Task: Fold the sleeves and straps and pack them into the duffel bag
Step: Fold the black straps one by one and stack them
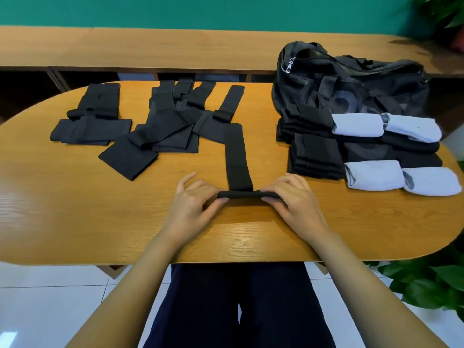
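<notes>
A long black strap (237,156) runs from the table's middle toward me. Its near end is turned over into a small roll, pinched on the left by my left hand (193,199) and on the right by my right hand (292,197). More black sleeves and straps (160,121) lie unfolded at the back left and centre. Folded black pieces (313,151) are stacked on the right with several rolled white sleeves (371,178). The black duffel bag (351,84) sits behind those stacks at the back right; its inside is hidden.
The oval wooden table (75,197) has bare wood in front of my hands and at the near left. A long wooden shelf (150,49) runs behind it against a green wall. Leafy plants (426,282) stand at the near right and far right corner.
</notes>
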A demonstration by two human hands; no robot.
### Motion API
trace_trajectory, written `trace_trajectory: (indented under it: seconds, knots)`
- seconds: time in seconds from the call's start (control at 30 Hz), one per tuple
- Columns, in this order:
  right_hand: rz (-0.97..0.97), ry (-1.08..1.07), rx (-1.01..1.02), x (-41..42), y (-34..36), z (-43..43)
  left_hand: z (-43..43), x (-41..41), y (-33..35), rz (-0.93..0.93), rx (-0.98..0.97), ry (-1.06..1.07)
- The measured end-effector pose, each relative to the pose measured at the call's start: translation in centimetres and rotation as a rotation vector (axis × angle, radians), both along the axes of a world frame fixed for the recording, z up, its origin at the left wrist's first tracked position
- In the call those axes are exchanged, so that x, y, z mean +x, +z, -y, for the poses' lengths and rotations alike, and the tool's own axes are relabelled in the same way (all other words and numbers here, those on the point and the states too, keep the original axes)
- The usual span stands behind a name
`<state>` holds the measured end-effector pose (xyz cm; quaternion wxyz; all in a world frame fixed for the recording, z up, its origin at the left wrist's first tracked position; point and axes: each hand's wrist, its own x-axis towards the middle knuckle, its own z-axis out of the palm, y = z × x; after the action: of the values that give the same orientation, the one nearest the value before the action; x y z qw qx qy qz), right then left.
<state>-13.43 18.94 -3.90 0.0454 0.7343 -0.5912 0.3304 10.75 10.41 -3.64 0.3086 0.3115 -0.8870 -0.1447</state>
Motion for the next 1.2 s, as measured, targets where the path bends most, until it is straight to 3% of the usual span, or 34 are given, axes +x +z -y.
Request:
trace_trajectory:
  seconds: [0.23,0.4,0.63,0.83,1.07,1.2]
  knots:
    - [0.115,-0.058,-0.001,0.1,0.1,-0.3,0.0,0.0,-0.1,-0.1,0.174,0.009]
    - [0.065,-0.074,0.054,0.0,0.0,0.0,-0.3,0.0,-0.2,-0.083,0.178,0.038]
    - [-0.058,-0.109,0.097,0.1,0.1,0.2,0.0,0.0,-0.2,-0.014,0.085,0.046]
    - [-0.182,0.019,0.391,0.1,0.2,0.7,0.5,-0.4,-0.6,0.194,0.137,-0.003]
    - [-0.08,0.006,0.402,0.1,0.6,0.8,0.9,-0.6,0.0,0.137,0.194,0.108]
    - [-0.111,-0.029,0.431,0.4,1.3,2.1,4.2,-1.4,1.0,0.236,0.061,0.251]
